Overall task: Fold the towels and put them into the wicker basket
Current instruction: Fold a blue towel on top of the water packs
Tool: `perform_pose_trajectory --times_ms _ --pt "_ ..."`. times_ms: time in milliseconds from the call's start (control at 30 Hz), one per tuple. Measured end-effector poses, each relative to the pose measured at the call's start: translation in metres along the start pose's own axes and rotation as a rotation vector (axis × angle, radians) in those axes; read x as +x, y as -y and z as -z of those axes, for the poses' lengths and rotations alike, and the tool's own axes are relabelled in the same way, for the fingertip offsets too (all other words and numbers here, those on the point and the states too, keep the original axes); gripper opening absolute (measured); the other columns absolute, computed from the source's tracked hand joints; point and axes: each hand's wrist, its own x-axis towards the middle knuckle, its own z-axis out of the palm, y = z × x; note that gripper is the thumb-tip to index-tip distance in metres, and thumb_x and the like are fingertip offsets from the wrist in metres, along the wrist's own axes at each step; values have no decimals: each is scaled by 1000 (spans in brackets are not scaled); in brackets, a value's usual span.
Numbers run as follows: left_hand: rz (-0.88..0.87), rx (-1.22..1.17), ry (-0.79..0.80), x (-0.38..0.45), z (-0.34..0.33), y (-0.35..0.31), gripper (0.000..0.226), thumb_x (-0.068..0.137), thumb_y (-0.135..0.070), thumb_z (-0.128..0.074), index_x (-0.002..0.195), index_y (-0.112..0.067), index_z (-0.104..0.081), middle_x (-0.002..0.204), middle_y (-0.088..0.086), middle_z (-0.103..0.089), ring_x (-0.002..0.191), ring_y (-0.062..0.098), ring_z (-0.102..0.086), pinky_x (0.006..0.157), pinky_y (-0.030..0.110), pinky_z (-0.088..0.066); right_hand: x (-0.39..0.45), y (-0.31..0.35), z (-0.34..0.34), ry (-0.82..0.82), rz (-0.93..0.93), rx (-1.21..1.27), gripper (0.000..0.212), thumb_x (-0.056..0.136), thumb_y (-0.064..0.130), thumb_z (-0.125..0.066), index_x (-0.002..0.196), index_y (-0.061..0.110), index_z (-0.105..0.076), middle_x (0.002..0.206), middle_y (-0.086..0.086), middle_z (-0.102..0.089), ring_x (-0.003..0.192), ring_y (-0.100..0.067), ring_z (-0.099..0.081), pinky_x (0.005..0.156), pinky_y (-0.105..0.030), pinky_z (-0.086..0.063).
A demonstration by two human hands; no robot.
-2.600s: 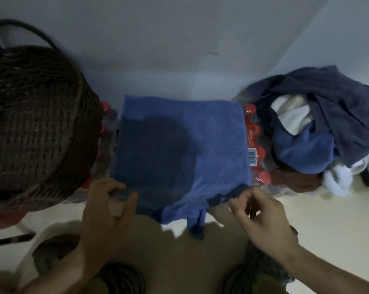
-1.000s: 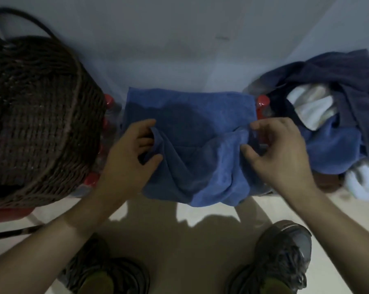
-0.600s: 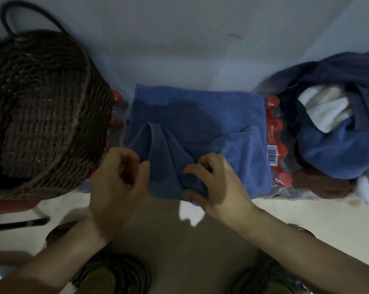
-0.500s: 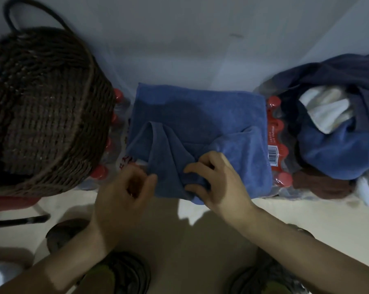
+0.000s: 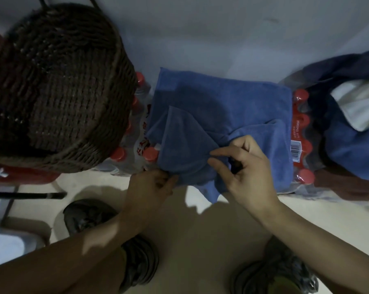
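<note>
While both hands pinch the blue towel [image 5: 232, 107], left hand [image 5: 151, 183] at 6 o'clock, right hand [image 5: 243, 166] beside it, folding is half done; next, flatten it.

At the centre of the frame your blue towel [image 5: 221, 107] lies partly folded over shrink-wrapped packs of red-capped bottles [image 5: 301, 132]. Your left hand [image 5: 151, 187] pinches its lower left edge; your right hand [image 5: 243, 170] pinches a bunched fold just beside it. The wicker basket [image 5: 52, 85] fills the upper left. A heap of unfolded towels [image 5: 349, 124] sits at right. Your shoes [image 5: 141, 262] show along the bottom.
</note>
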Motion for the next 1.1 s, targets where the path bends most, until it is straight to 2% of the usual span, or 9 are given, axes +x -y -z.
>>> perform_pose_trajectory --times_ms 133,233,300,433,567,700,833,967,1100 --pt "16 -78 -42 -4 6 -11 30 80 -31 -68 59 -10 -62 54 1 -64 51 18 -63 57 39 -53 -3 2 2 -28 220 -31 14 81 11 -81 90 8 -72 81 3 -52 77 -6 -51 73 -14 -41" --pt "-184 -210 -72 -7 18 -35 20 79 -30 -65 68 -14 -62 68 -6 -62 60 8 -59 57 14 -46 -12 4 7 86 329 70 26 77 24 -84 90 7 -69 82 3 -58 75 0 -52 70 -12 -43" --pt "-283 -255 -28 -5 25 -51 23 83 -29 -61 74 -8 -63 77 -4 -59 70 11 -57 64 15 -44 -19 6 7 169 339 83 36 71 32 -87 91 8 -68 86 4 -60 75 -2 -54 67 -17 -47" --pt "-187 -430 178 -5 31 -67 36 89 -40 -55 91 -4 -60 82 5 -64 74 21 -63 65 37 -52 -24 12 1 173 196 77 42 66 32 -89 93 12 -64 89 7 -61 75 -9 -59 64 -30 -51" --pt "-266 -457 300 -9 30 -68 26 84 -34 -67 107 -31 -55 103 -9 -64 95 14 -65 79 25 -53 -19 15 2 158 -65 272 26 77 19 -82 96 21 -65 83 6 -68 73 -12 -68 64 -27 -57" --pt "-213 -496 358 -5 30 -63 54 81 -25 -73 125 -43 -49 113 -6 -63 99 20 -67 77 39 -59 -12 19 5 110 -220 598 12 85 10 -70 96 7 -67 73 -3 -71 69 -23 -70 67 -32 -60" --pt "-182 -510 241 -4 33 -72 42 84 -27 -70 123 -33 -54 83 9 -67 72 31 -68 62 52 -55 -6 25 9 14 -190 476 20 82 24 -75 87 10 -62 72 -8 -66 65 -32 -62 61 -45 -55" --pt "-206 -608 142 2 44 -95 32 82 -23 -74 111 -22 -61 81 16 -68 72 38 -68 59 54 -55 -6 28 17 37 -22 448 41 74 41 -84 81 14 -53 71 -3 -56 60 -27 -54 56 -43 -46" --pt "-220 -778 211 7 50 -116 24 82 -2 -65 105 -6 -61 100 6 -73 90 18 -72 72 28 -59 -11 31 23 175 124 336 55 62 27 -91 101 19 -53 101 -3 -57 86 -26 -63 66 -41 -53"
